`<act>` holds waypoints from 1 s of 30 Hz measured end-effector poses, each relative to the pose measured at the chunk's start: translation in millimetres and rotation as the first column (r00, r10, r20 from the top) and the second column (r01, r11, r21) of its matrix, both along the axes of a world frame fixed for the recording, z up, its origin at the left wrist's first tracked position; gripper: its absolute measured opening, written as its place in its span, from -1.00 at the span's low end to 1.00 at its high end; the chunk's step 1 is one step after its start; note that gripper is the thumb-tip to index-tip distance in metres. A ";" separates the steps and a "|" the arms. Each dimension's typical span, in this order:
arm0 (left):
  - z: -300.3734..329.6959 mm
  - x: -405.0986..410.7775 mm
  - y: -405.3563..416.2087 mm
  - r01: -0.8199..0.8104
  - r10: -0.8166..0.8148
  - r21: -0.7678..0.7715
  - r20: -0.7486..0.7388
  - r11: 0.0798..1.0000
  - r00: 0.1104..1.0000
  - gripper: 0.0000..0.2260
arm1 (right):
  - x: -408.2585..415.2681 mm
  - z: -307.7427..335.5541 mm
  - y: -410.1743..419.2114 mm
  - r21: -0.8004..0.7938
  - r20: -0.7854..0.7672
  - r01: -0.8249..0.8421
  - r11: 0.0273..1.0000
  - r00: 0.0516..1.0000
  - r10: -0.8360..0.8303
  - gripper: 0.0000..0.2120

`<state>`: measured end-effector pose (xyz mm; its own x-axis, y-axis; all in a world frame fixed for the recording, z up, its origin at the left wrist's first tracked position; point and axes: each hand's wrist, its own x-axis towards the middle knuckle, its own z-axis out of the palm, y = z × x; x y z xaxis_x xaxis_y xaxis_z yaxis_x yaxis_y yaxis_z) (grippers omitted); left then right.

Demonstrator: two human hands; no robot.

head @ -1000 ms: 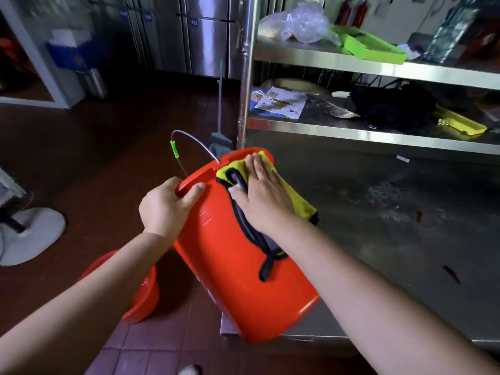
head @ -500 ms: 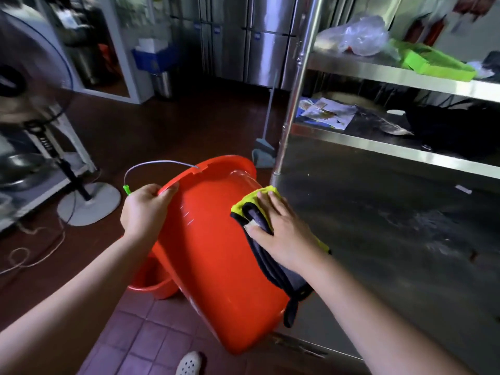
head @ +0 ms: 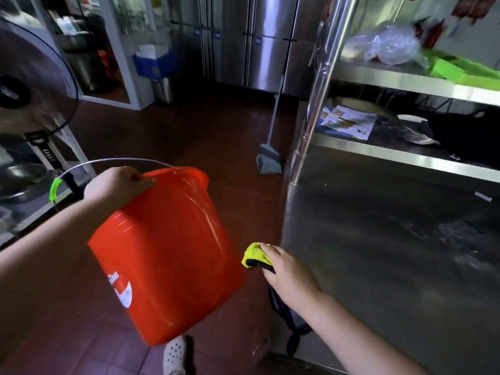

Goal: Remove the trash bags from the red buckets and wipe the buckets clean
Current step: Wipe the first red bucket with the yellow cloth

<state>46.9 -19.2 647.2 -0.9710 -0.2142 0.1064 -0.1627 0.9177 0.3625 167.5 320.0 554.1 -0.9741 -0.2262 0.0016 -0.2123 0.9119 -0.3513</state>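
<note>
A red bucket (head: pixel 167 255) hangs tilted in the air over the tiled floor, its mouth turned away from me. My left hand (head: pixel 116 185) grips its rim at the top left, beside the wire handle (head: pixel 113 161) with its green grip. My right hand (head: pixel 286 272) holds a yellow and black cloth (head: pixel 254 256) just right of the bucket, apart from it, at the steel table's corner. A black part of the cloth hangs down below my wrist. No trash bag shows in the bucket.
A steel table (head: pixel 392 253) with shelves fills the right side, its upright post (head: pixel 313 104) close by. A broom (head: pixel 269 158) leans behind the bucket. A standing fan (head: pixel 29 85) is at the left. My white shoe (head: pixel 174 353) shows below the bucket.
The bucket has swung left off the table edge and hangs from my left hand. My right hand with the cloth has come off the bucket's side. The second red bucket has left the view.
</note>
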 end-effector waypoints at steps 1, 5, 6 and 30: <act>-8.2 -14.7 -7.1 0.059 -0.058 -0.025 0.047 0.998 0.997 -0.66 | -9.9 -5.4 -7.0 0.007 0.008 0.023 1.000 1.000 -0.023 -0.48; -53.2 -76.4 -27.2 0.322 -0.290 -0.122 0.223 0.939 0.931 -0.53 | -53.0 -33.3 -44.6 -0.018 0.067 0.121 0.992 0.991 -0.120 -0.50; -66.2 -91.8 -31.7 0.385 -0.342 -0.140 0.257 0.912 0.904 -0.51 | -62.6 -40.9 -56.2 -0.018 0.094 0.147 0.989 0.985 -0.144 -0.51; -359.9 -352.4 23.4 0.806 -0.742 -0.298 0.321 0.511 0.589 -0.74 | -237.1 -249.2 -130.8 -0.175 0.333 0.515 0.839 0.833 -0.441 -0.25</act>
<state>-305.6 4.2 287.3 -0.7385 0.6568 -0.1523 0.6645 0.7473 0.0002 -69.6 189.2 304.9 -0.9284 0.2405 -0.2833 0.3633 0.7475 -0.5560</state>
